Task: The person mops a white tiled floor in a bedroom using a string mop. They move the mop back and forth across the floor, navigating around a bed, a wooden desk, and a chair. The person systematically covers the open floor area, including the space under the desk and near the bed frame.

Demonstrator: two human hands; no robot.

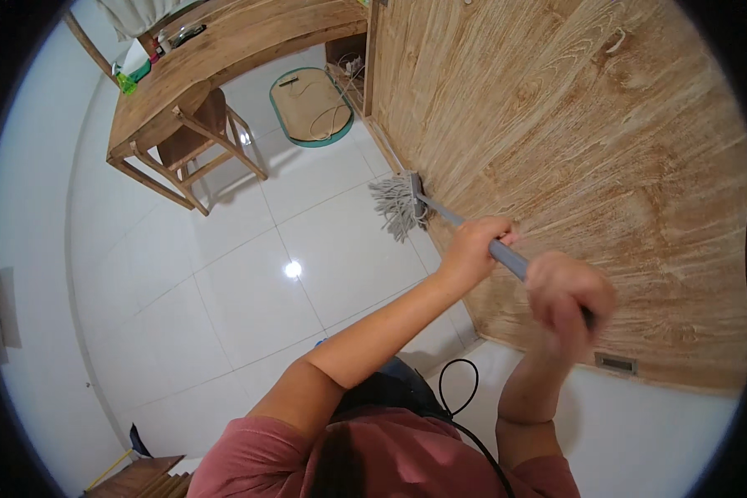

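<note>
A mop (397, 202) with grey string strands rests on the white tiled floor, its head against the base of a wood-grain panel (573, 141). Its grey handle (509, 259) slants up toward me on the right. My left hand (473, 247) is wrapped round the handle at its middle. Higher up, near the handle's end, my right hand (568, 295) is closed on it, slightly blurred. The black tip of the handle shows just past the right hand.
A wooden desk (232, 41) with bottles on it stands far left, a wooden chair (195, 133) before it. Beyond the mop lies an oval mat or board with a green rim (286, 131) and a cord. A black cable (477, 444) hangs by my body.
</note>
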